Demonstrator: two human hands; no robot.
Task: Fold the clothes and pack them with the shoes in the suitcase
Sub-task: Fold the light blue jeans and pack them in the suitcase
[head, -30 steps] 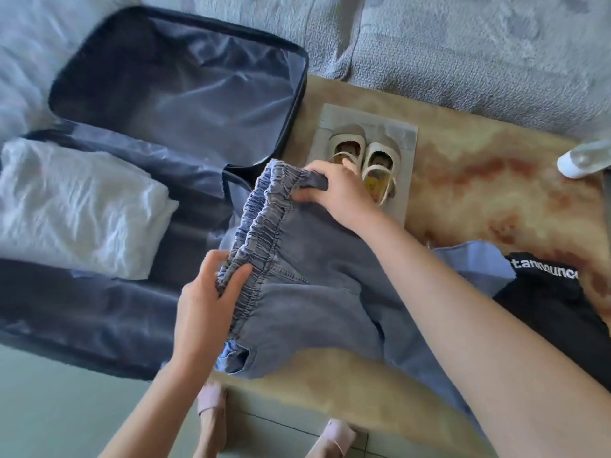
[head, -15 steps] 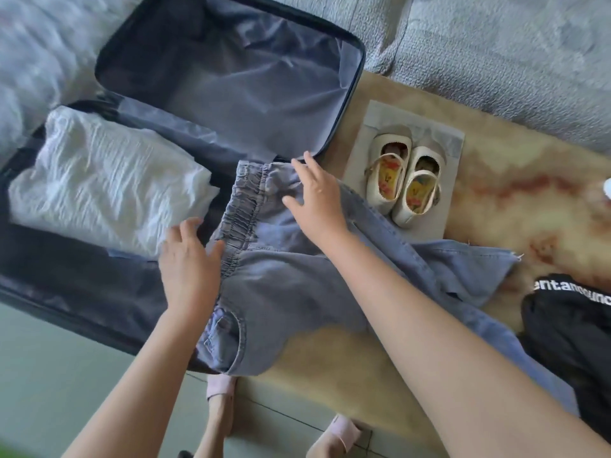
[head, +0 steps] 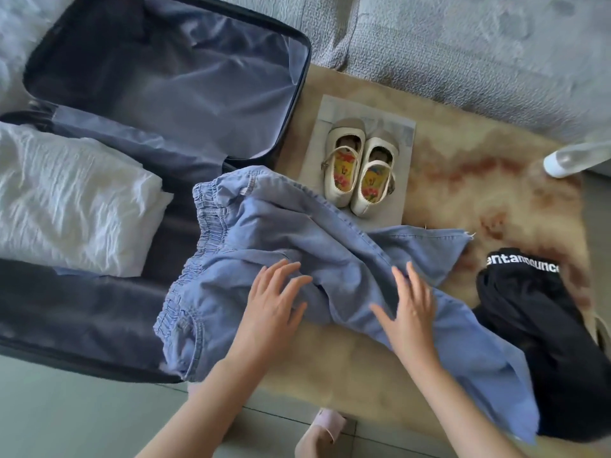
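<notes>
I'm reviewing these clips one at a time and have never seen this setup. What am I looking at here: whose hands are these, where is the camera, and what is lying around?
There is no machine. A person wears a wide-angle camera on the head, looking down at their own bare hands, so there is only this one view.

The left hand and the right hand both lie flat and open on a pair of blue jeans spread over a tan rug; nothing is gripped. The waistband overlaps the edge of an open suitcase, which already holds a folded white garment.

Beyond the jeans, a pair of cream shoes stands on a grey mat. At the right lies a black garment with white lettering.
</notes>
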